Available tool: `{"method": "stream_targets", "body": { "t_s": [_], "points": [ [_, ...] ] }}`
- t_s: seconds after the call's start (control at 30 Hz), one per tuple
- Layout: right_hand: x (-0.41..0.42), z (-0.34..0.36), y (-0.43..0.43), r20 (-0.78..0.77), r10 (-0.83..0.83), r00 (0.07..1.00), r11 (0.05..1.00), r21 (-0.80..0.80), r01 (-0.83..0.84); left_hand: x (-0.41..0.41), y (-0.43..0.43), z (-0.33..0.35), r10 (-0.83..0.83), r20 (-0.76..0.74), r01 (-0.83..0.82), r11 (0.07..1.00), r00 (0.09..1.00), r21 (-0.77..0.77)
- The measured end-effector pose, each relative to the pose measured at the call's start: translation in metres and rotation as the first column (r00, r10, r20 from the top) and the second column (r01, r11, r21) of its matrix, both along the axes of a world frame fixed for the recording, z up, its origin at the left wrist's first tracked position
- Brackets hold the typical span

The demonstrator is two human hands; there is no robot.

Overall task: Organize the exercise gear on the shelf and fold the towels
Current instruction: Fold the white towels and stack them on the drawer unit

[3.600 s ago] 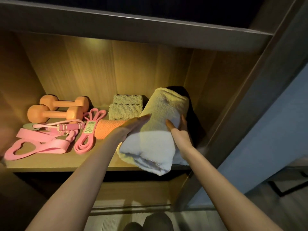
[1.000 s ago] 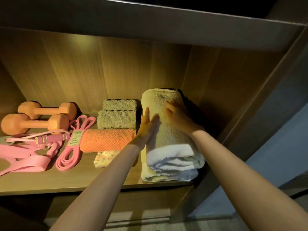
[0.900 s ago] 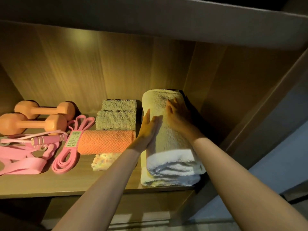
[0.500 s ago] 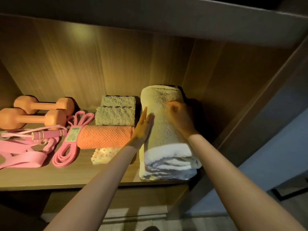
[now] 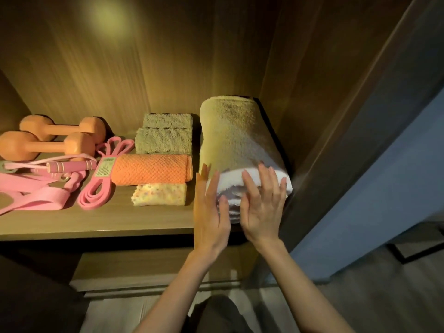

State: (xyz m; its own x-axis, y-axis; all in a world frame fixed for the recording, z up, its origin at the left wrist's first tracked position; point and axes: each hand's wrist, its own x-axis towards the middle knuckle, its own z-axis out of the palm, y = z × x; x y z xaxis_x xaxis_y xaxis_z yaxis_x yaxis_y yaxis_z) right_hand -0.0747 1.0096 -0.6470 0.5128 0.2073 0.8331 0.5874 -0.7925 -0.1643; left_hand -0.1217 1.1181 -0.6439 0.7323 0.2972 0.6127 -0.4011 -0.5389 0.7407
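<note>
Both hands have drawn back from the top of the folded towel to its front end. Wooden shelf (image 5: 96, 224): carries all items. Large white towel (image 5: 237, 135): folded, at the shelf's right end beside the side wall. Left hand (image 5: 211, 217) and right hand (image 5: 262, 212): fingers (image 5: 249, 186) straight, slightly spread, gripping nothing, laid against the towel's front folds. Two orange dumbbells (image 5: 48, 145): far left. Pink resistance bands (image 5: 33, 195): in front of the dumbbells. Orange towel (image 5: 149, 169), grey-green towels (image 5: 165, 138) behind it, speckled cloth (image 5: 159, 194) in front: between bands and white towel.
</note>
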Motion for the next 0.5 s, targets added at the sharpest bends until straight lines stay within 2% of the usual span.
{"method": "stream_targets", "body": {
  "t_s": [0.1,0.17,0.27,0.37,0.5],
  "points": [
    [0.019,-0.015,-0.003,0.149,-0.033,0.988,0.997,-0.069,0.044,0.014,0.004,-0.009,0.039,0.111,-0.05,0.994,0.993,0.094],
    [0.029,-0.021,-0.001,0.255,-0.054,0.965,0.997,-0.044,0.068,0.024,0.007,-0.015,0.028,0.196,-0.056,0.989,0.98,0.137],
    [0.04,-0.026,0.003,0.316,-0.047,0.948,0.999,0.01,0.046,0.037,0.01,-0.023,0.062,0.266,-0.109,0.98,0.962,0.165],
    [0.047,-0.031,0.005,0.358,-0.047,0.932,0.999,0.007,0.047,0.043,0.006,-0.028,0.122,0.283,-0.169,0.974,0.951,0.149],
    [0.058,-0.031,0.005,0.39,-0.068,0.918,0.997,-0.008,0.077,0.047,0.006,-0.028,0.093,0.231,-0.13,0.98,0.968,0.149]
  ]
}}
